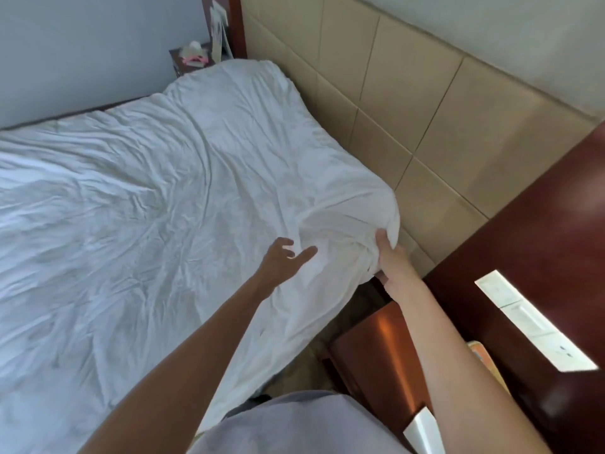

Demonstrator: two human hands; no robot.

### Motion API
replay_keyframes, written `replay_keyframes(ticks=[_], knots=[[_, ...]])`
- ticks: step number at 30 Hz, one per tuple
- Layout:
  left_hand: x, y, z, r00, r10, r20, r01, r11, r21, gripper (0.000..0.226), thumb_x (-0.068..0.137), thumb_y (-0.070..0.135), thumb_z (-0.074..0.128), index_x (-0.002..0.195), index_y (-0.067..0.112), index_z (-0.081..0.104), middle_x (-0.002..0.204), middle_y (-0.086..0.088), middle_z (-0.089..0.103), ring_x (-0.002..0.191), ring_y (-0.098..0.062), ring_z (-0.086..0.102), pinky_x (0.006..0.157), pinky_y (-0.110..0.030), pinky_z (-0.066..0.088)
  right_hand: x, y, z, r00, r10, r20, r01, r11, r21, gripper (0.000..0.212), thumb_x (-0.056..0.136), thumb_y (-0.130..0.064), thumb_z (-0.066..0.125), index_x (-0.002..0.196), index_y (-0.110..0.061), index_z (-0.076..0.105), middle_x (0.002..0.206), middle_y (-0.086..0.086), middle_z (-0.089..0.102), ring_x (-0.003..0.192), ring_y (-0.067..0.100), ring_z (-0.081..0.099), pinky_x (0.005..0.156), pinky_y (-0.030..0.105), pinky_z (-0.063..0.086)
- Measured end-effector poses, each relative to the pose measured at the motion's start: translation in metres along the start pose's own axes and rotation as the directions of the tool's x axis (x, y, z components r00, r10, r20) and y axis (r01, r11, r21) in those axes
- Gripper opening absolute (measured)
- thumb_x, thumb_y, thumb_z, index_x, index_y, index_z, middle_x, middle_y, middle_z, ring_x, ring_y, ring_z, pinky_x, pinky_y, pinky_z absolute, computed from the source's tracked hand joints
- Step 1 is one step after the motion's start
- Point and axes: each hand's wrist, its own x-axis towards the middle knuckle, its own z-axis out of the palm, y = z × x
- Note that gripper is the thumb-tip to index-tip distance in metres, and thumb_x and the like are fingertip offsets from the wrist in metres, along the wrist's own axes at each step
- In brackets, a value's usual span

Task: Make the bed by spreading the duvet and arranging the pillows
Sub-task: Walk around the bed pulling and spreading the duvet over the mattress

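A wrinkled white duvet (147,191) covers the whole bed, reaching up to the tan padded headboard (409,103). Its near corner by the headboard bulges up, and my right hand (391,257) grips that corner from the side, fingers pressed into the fabric. My left hand (286,255) hovers just left of the bulge with fingers spread, holding nothing and touching or nearly touching the cloth. No pillow is visible; the bulge may hide one, I cannot tell.
A dark red wooden nightstand (379,342) stands close beside the bed below my right arm. A dark wooden panel with a white switch plate (530,326) is at the right. A far nightstand (193,59) holds small items in the back corner.
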Motion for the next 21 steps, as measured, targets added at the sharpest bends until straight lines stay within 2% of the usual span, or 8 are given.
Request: replay_keyframes(ticks=[2, 4, 7, 10, 12, 14, 16, 21], knots=[[0.008, 0.002, 0.019, 0.996, -0.028, 0.089, 0.025, 0.999, 0.032, 0.095, 0.077, 0.051, 0.077, 0.151, 0.019, 0.025, 0.144, -0.005, 0.041, 0.129, -0.025, 0.048, 0.106, -0.042, 0.045, 0.007, 0.001, -0.014, 0.996, 0.032, 0.085, -0.039, 0.996, 0.084, 0.074, 0.085, -0.065, 0.058, 0.139, -0.016, 0.049, 0.122, 0.003, 0.067, 0.107, 0.022, 0.067, 0.095, 0.042, 0.055], [0.016, 0.011, 0.041, 0.988, 0.114, 0.102, -0.126, 0.985, 0.122, 0.093, 0.084, 0.039, 0.074, 0.153, 0.018, 0.016, 0.152, -0.006, 0.032, 0.137, -0.026, 0.038, 0.111, -0.041, 0.038, 0.003, -0.001, -0.025, 0.984, 0.033, 0.173, -0.045, 0.997, 0.066, 0.069, 0.085, -0.062, 0.06, 0.137, -0.017, 0.051, 0.122, 0.002, 0.068, 0.109, 0.022, 0.066, 0.098, 0.043, 0.052], [0.033, 0.039, 0.065, 0.981, 0.16, -0.107, -0.163, 0.986, -0.016, 0.07, 0.085, 0.028, 0.073, 0.144, 0.019, 0.035, 0.136, -0.008, 0.042, 0.129, -0.028, 0.042, 0.1, -0.037, 0.042, 0.004, -0.003, -0.043, 0.96, 0.011, 0.279, -0.01, 1.0, -0.006, 0.042, 0.094, -0.051, 0.054, 0.121, -0.02, 0.06, 0.115, 0.0, 0.072, 0.111, 0.019, 0.066, 0.101, 0.039, 0.05], [0.048, 0.07, 0.073, 0.949, 0.093, -0.3, 0.009, 0.946, 0.324, 0.044, 0.087, 0.025, 0.06, 0.129, 0.017, 0.053, 0.131, -0.009, 0.036, 0.127, -0.032, 0.036, 0.107, -0.046, 0.033, 0.006, -0.006, -0.061, 0.942, 0.019, 0.336, 0.013, 0.995, -0.094, 0.034, 0.098, -0.048, 0.049, 0.117, -0.022, 0.062, 0.114, -0.002, 0.072, 0.108, 0.015, 0.066, 0.091, 0.03, 0.053], [0.049, 0.088, 0.073, 0.943, 0.184, -0.277, -0.053, 0.905, 0.423, 0.033, 0.088, 0.022, 0.06, 0.119, 0.014, 0.061, 0.128, -0.008, 0.047, 0.124, -0.031, 0.044, 0.104, -0.046, 0.037, 0.012, -0.004, -0.07, 0.938, 0.018, 0.345, 0.039, 0.986, -0.16, 0.037, 0.098, -0.048, 0.048, 0.118, -0.021, 0.063, 0.113, -0.001, 0.072, 0.107, 0.015, 0.066, 0.089, 0.029, 0.054], [0.043, 0.101, 0.077, 0.96, 0.258, -0.111, -0.251, 0.965, 0.078, 0.017, 0.087, 0.009, 0.062, 0.102, 0.009, 0.067, 0.106, -0.009, 0.065, 0.104, -0.03, 0.062, 0.083, -0.043, 0.051, 0.018, 0.0, -0.075, 0.945, 0.018, 0.327, 0.054, 0.977, -0.209, 0.042, 0.098, -0.05, 0.047, 0.117, -0.017, 0.065, 0.11, 0.001, 0.073, 0.105, 0.017, 0.068, 0.096, 0.034, 0.054], [0.031, 0.108, 0.087, 0.95, 0.31, -0.031, -0.31, 0.936, -0.165, 0.008, 0.081, 0.008, 0.066, 0.089, 0.005, 0.067, 0.087, -0.013, 0.068, 0.084, -0.024, 0.066, 0.067, -0.037, 0.054, 0.024, 0.003, -0.076, 0.954, 0.012, 0.299, 0.062, 0.97, -0.236, 0.045, 0.099, -0.05, 0.044, 0.115, -0.015, 0.068, 0.106, 0.002, 0.075, 0.102, 0.017, 0.07, 0.098, 0.036, 0.053], [-0.003, 0.115, 0.11, 0.906, 0.422, 0.033, -0.417, 0.903, -0.105, 0.023, 0.102, 0.016, 0.041, 0.093, 0.01, 0.062, 0.09, -0.005, 0.064, 0.082, -0.011, 0.062, 0.075, -0.025, 0.052, 0.031, 0.01, -0.067, 0.958, 0.009, 0.286, 0.029, 0.991, -0.129, 0.037, 0.101, -0.04, 0.044, 0.116, -0.017, 0.068, 0.104, -0.001, 0.075, 0.101, 0.017, 0.07, 0.092, 0.034, 0.056]])
